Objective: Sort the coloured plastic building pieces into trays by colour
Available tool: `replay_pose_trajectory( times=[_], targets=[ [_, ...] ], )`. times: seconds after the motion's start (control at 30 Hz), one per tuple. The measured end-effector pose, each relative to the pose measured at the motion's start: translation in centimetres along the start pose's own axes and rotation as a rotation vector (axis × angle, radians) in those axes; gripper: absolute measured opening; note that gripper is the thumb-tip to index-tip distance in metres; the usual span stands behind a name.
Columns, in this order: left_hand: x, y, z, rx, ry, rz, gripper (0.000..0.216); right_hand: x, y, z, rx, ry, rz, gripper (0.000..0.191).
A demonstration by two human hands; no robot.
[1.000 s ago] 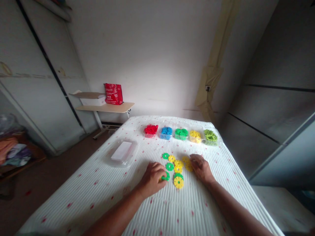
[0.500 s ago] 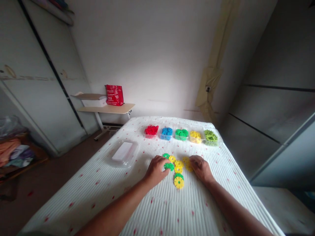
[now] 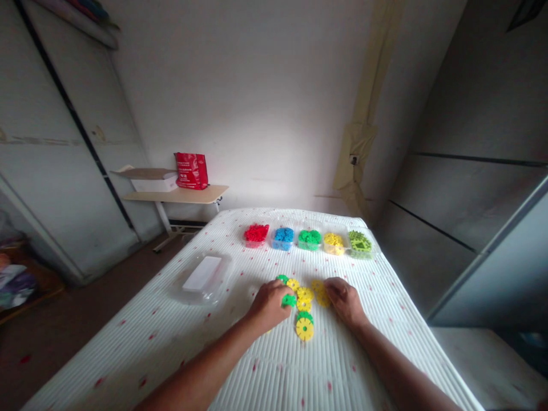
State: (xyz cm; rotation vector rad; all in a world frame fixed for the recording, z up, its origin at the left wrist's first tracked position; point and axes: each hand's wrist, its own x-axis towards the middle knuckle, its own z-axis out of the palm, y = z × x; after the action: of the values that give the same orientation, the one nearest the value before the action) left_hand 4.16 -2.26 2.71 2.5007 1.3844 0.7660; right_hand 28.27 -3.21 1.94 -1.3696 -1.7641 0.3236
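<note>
My left hand (image 3: pixel 272 303) curls over the left side of a cluster of plastic snowflake discs. Its fingers close on a green disc (image 3: pixel 289 300), which they partly cover. Just beyond are another green disc (image 3: pixel 282 278) and a yellow disc (image 3: pixel 293 284). Yellow discs (image 3: pixel 305 294) lie in the middle, and nearer to me a large yellow disc (image 3: pixel 305 329) touches a green one. At the right, my right hand (image 3: pixel 346 299) pinches a group of joined yellow discs (image 3: pixel 319 291); its fingertips are partly hidden.
Clear tubs of red (image 3: pixel 256 234), blue (image 3: pixel 283 237), green (image 3: pixel 309 238), yellow (image 3: pixel 334 242) and lime pieces (image 3: pixel 359 242) line the far side of the quilted cover (image 3: pixel 274 377). A clear plastic lid (image 3: pixel 214 285) lies left. Behind stands a side table (image 3: pixel 201 195) with a red bag (image 3: pixel 191 171).
My left fingers have closed in on the green disc. My right hand keeps its pinch on the yellow discs. The whole view has shifted slightly.
</note>
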Motion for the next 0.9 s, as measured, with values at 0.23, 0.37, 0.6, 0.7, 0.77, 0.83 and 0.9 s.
replay_pose_trajectory(
  times=[0.23,0.37,0.6,0.7,0.77,0.83,0.9],
  targets=[
    [10.3,1.8,-3.1,0.036,0.065,0.015,0.026,-0.1,-0.1,0.1,0.009,-0.018,0.035,0.021],
    [17.0,1.9,-2.7,0.03,0.167,-0.042,0.037,-0.1,-0.3,-0.1,-0.002,-0.021,0.049,0.021],
    [13.5,0.1,-1.1,-0.005,0.187,-0.054,0.034,0.0,-0.6,-0.3,0.017,-0.011,0.029,0.02],
    [8.8,-1.3,-1.1,-0.011,0.148,-0.068,0.031,0.1,-0.3,-0.3,0.047,0.009,0.063,0.019],
    [5.7,-2.3,-1.2,-0.016,0.107,-0.073,0.028,0.2,0.0,-0.3,0.072,0.042,0.117,0.02],
    [2.9,-3.3,-1.3,-0.019,0.083,-0.079,0.028,0.2,0.4,-0.5,0.088,0.059,0.174,0.021],
    [0.5,-4.4,-1.2,-0.027,0.075,-0.078,0.03,0.3,0.8,-1.0,0.1,0.026,0.218,0.024]
  ],
)
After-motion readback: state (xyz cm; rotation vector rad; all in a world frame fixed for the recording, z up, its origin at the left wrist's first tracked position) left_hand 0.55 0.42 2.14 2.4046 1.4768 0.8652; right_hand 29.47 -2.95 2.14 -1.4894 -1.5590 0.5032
